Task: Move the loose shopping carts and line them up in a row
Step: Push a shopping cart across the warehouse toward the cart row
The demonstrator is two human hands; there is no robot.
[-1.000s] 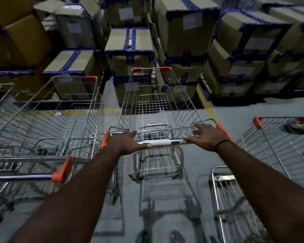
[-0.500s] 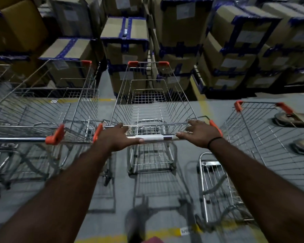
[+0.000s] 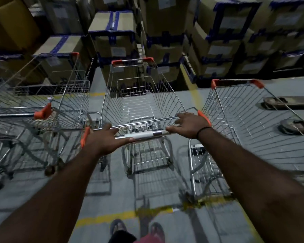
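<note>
To the left of the left hand stands one cart, with its side close by. The left hand lies on the bar of the middle cart, fingers stretched forward and thumb along the bar. The right hand presses the other end of the bar, fingers spread. Just right of that hand is a third cart. Big boxes are stacked past the hands.

The middle cart is stiff wire on wheels. It looks empty, so it should roll easily on the floor, but it may wander sideways. The bar is the best place to hold, one hand near each end.
</note>
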